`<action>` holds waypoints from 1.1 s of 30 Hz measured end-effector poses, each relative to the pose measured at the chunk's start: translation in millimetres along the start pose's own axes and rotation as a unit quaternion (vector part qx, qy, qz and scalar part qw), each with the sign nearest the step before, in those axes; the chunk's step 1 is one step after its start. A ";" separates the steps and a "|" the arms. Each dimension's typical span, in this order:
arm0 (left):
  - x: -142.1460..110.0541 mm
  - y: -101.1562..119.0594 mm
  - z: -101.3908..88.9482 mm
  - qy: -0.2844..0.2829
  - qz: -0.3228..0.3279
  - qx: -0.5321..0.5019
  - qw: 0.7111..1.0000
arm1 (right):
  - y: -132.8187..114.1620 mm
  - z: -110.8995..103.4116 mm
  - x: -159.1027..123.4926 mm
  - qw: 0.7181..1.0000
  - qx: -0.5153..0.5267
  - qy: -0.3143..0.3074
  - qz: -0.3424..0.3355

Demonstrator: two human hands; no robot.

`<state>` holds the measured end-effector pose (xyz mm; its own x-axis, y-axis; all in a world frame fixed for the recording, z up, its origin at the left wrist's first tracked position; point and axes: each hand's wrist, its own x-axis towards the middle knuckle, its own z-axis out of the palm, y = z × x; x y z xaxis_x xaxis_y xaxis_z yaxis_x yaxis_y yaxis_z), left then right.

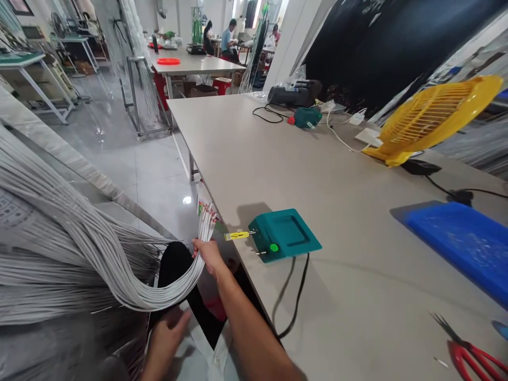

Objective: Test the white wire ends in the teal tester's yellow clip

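Observation:
My right hand (208, 255) is wrapped round a thick bundle of white cables (153, 296) close to its end. The bundle's tips (208, 211), with small reddish ends, point up beside the table edge. From that grip the cables droop in a U and run up to the left. Lower down, over my lap, is my left hand (170, 333), slightly blurred, its thumb held apart and nothing visible in it. A green box-shaped device (288, 235) with a yellow tag (237, 236) sits on the table just right of my right hand.
Red-handled scissors (472, 357) and a blue tray (464, 243) lie on the right of the table (341, 312). A yellow fan (432, 121) stands farther back, near a second green device (305, 117). More cables (59, 286) hang at left. People sit at distant tables.

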<state>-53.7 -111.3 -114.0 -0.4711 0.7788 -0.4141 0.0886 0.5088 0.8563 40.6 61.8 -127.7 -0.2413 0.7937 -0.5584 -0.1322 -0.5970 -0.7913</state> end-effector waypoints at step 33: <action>34.4 144.8 64.5 -0.239 0.059 -0.184 0.952 | -104.6 -59.0 -123.2 0.832 -0.409 0.030 -0.374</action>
<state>-0.5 12.8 -24.2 -0.0160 0.9453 -0.3258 -0.2381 0.3129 0.9195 140.9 33.3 9.1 -0.3332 0.9265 0.1749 0.4806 0.3265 -0.8139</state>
